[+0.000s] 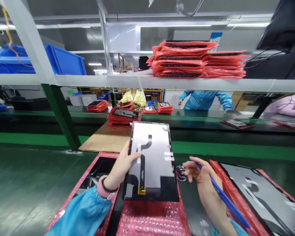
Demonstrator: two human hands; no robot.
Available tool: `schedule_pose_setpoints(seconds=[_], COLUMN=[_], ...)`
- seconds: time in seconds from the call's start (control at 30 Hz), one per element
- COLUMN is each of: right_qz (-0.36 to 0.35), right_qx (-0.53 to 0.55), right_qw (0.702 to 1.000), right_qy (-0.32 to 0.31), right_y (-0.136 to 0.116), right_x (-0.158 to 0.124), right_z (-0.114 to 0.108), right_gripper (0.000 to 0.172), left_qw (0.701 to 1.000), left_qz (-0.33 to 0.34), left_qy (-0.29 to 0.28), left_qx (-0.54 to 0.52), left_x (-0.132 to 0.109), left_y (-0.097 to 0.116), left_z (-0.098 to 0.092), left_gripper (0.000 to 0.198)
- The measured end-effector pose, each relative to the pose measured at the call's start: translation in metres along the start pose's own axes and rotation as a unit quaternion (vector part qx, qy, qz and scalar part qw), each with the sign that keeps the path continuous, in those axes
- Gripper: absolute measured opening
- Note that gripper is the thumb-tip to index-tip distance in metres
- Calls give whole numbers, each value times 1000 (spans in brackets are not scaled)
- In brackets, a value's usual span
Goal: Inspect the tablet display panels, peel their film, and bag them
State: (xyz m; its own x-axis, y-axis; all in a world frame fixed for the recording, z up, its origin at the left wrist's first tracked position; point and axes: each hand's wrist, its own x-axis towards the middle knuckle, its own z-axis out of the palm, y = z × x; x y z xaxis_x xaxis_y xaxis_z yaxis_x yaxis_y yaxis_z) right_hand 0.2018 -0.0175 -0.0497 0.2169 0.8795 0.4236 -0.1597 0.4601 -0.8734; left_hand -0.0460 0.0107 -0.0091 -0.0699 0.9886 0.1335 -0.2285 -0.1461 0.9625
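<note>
My left hand [124, 162] grips a tablet screen panel [159, 154] by its left edge, thumb lying on the silver-grey back. The panel is tilted up toward me; a dark ribbon cable, white tape strips and a black lower band show on it. Beneath its lower edge is a pink bubble-wrap sheet [152, 219]. My right hand [206, 183], to the right of the panel and apart from it, has its fingers closed around a blue pen [228, 200]. By those fingertips lies a small shiny round object [181, 173] whose kind I cannot make out.
Another panel on red wrap [255, 190] lies at the right, and a dark-faced panel [100, 170] at the left. Stacks of wrapped panels stand on a board [98, 137] and on the upper shelf [182, 62]. A green post [61, 118] rises at left. People work across the bench.
</note>
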Motion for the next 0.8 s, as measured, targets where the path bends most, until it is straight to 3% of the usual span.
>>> schedule_pose_setpoints(seconds=[0.1,0.2,0.33,0.67,0.8], right_qz=[12,57,55,-28,-24], right_qx=[-30,-5,41,-155,-164], right_qw=[999,997,994,986,985], right_qy=[-3,-57,-83,-59,-38], right_y=[-19,-29,-31,-43,-38], right_x=[10,14,14,20,23], right_z=[14,27,35,53,58], right_gripper=[35,31,28,15,19], left_qw=[994,988,986,993,989], left_qz=[100,130,134,107,133], left_qy=[27,42,47,45,55], left_qx=[-28,-76,-90,-23,25], left_x=[-3,-9,-14,-17,-21], left_y=[16,23,28,33,30], left_z=[2,6,11,11,12], left_gripper=[46,45,50,55,54])
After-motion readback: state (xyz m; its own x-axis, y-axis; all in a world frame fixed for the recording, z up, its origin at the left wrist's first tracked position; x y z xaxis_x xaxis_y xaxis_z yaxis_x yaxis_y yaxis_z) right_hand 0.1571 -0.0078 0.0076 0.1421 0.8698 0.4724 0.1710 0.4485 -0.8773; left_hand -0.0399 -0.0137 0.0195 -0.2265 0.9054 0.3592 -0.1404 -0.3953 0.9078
